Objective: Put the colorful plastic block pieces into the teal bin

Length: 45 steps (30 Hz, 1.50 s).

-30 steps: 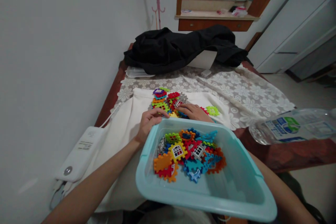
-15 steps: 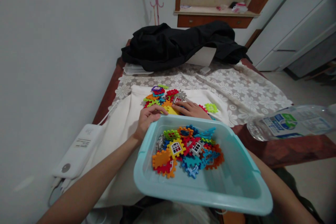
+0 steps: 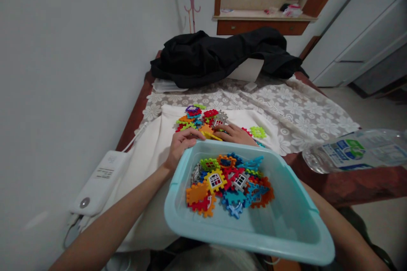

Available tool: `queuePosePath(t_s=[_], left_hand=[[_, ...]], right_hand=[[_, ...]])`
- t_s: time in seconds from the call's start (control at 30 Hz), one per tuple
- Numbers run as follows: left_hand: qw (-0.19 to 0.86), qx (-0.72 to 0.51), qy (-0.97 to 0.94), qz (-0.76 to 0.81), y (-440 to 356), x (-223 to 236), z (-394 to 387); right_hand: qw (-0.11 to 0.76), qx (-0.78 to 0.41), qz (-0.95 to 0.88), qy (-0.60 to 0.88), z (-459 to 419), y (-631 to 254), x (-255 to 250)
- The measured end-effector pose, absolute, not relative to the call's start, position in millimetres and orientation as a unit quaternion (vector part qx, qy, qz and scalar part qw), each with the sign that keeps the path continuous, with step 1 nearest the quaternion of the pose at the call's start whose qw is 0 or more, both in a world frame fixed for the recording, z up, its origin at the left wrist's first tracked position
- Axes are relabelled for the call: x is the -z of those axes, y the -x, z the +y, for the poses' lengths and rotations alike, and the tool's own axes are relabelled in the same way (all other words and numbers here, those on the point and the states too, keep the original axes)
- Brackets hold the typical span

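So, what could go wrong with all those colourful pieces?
The light blue tub sits between both forearms, so a bump might spill the toothed plastic tiles inside. If the white cloth gets tugged, the loose tiles piled on it near the right hand might scatter. The clear plastic bottle looks close to the table's edge, so it could get knocked off.

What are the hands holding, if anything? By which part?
Perhaps the yellow piece, by its edges, between left hand and right hand, but the grip isn't clear.
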State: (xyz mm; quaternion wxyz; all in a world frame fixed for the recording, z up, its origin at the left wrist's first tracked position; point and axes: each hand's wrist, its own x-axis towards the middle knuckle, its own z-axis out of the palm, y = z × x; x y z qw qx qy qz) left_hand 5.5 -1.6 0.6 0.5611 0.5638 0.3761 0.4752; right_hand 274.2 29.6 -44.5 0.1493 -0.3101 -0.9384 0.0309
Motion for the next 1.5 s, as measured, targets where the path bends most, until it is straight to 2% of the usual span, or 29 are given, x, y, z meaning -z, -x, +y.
queuePosePath(t_s=[0.27, 0.43, 0.63, 0.87, 1.13, 1.5], left_hand=[[0.566, -0.476, -0.56, 0.374, -6.6, -4.5, -3.9], [0.559, -0.472, -0.567, 0.379, -6.3, -4.7, -4.2], [0.567, -0.468, -0.563, 0.378, -5.5, -0.3, -3.8], [0.569, -0.469, -0.564, 0.371, -6.0, -1.3, -4.2], [0.57, -0.473, -0.559, 0.374, -6.7, -3.1, -4.5], [0.561, -0.468, -0.567, 0.381, -7.6, -7.9, -5.0]], right_hand=[[0.125, -0.001, -0.934, 0.334, 24.5, -272.3, 45.1], [0.155, -0.033, -0.941, 0.298, 27.9, -277.5, 40.8], [0.17, -0.06, -0.913, 0.367, 24.2, -279.8, 39.0], [0.116, 0.027, -0.942, 0.312, 27.4, -273.9, 50.7], [0.186, -0.043, -0.943, 0.272, 28.8, -279.8, 36.8], [0.156, -0.079, -0.929, 0.325, 20.8, -274.8, 32.0]])
